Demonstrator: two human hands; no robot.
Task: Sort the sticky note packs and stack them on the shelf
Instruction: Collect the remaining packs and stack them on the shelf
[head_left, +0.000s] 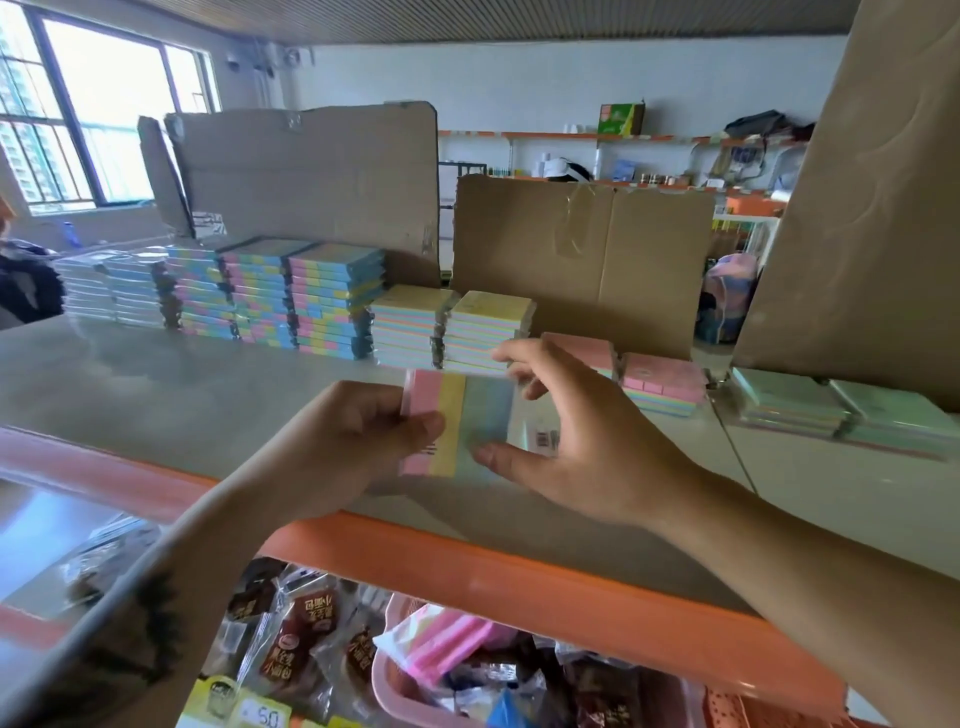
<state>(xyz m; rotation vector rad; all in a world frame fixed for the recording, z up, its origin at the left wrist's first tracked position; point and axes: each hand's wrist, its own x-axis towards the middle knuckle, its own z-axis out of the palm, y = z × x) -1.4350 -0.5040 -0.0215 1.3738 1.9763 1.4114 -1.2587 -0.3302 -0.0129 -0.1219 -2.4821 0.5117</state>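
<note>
Fingers (415, 426) of both hands pinching striped sticky note pack (457, 423), above orange shelf edge (519, 577), bare shelf top leftward

On the shelf (156, 384), stacks of sticky note packs (332, 301) stand in a row along the back, before upright cardboard sheets (311, 166). Lower stacks (662, 382) lie further right. Both hands hold one pack (457, 421) above the shelf's front. Below the shelf sits a basket (395, 691) among snack packets (306, 644).

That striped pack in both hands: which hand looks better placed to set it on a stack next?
Probably the left hand: its fingers wrap the striped pack, and the matching striped stacks stand to its side.
</note>
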